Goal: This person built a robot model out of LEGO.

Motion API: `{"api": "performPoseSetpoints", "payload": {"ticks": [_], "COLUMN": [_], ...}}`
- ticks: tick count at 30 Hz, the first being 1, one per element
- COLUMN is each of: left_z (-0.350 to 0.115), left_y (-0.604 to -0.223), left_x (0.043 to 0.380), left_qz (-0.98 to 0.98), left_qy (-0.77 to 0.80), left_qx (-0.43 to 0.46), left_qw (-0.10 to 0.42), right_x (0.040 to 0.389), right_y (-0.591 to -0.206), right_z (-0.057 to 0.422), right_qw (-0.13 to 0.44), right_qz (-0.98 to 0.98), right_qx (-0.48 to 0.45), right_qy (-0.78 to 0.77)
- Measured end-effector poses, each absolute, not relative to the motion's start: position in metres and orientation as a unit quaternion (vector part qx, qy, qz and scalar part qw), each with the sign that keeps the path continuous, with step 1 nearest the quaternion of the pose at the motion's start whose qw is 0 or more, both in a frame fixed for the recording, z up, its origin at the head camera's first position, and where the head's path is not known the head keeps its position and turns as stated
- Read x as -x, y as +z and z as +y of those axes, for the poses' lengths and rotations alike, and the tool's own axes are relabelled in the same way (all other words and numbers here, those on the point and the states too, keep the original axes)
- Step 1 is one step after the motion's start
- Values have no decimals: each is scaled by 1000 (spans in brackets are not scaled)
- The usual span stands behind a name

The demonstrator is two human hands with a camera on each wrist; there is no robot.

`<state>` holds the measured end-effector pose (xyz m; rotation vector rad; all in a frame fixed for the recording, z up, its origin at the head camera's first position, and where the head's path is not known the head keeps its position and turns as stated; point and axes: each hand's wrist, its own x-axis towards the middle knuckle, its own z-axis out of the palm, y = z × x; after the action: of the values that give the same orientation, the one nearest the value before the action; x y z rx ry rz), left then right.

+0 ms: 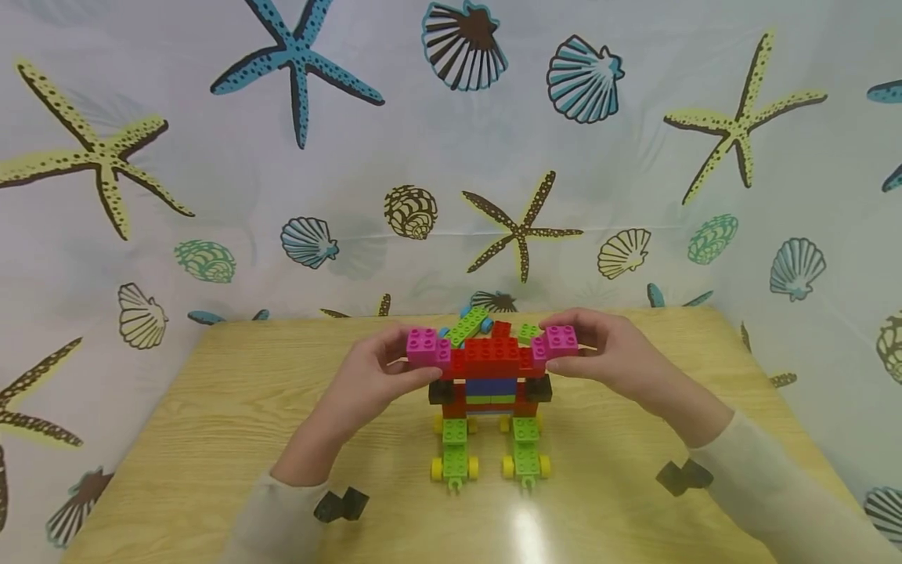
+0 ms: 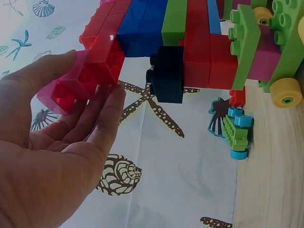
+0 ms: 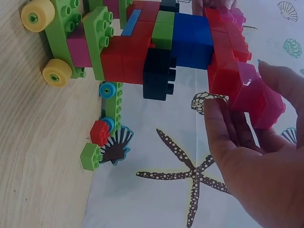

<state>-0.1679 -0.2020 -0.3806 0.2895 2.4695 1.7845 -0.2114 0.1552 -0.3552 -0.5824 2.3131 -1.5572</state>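
Note:
A structure of toy building bricks stands on the table, topped by a long red brick above blue bricks. My left hand pinches the left pink bricks at the upper end, thumb on the near side and fingers beyond. At the opposite end, my right hand grips the right pink bricks in the same manner. A black brick juts from each side below. Underneath, two green wheeled bases with yellow wheels carry the structure.
Behind the structure lie a green car base with blue wheels, a loose red brick and a loose green brick. A cloth printed with shells and starfish hangs behind the wooden table.

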Motion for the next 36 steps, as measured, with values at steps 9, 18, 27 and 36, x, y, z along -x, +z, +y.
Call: {"api": "performPoseSetpoints", "payload": {"ticks": [9, 18, 27, 36], "left_z": [-202, -204, -220, -264], "left_y": [-386, -387, -385, -383], "left_x": [171, 171, 172, 176], "left_qz": [804, 804, 814, 832], "left_qy": [583, 583, 571, 548], "left_qx": [-104, -109, -97, -84], "left_qw": [50, 54, 45, 27], "right_x": [211, 212, 218, 234], "right_y": [-356, -357, -354, -357], "right_z": [153, 150, 151, 151], "right_qw": [142, 141, 137, 133], "right_qz": [819, 824, 811, 798], "right_qx": [189, 182, 198, 208], "right_qy": [-523, -517, -533, -550]}}
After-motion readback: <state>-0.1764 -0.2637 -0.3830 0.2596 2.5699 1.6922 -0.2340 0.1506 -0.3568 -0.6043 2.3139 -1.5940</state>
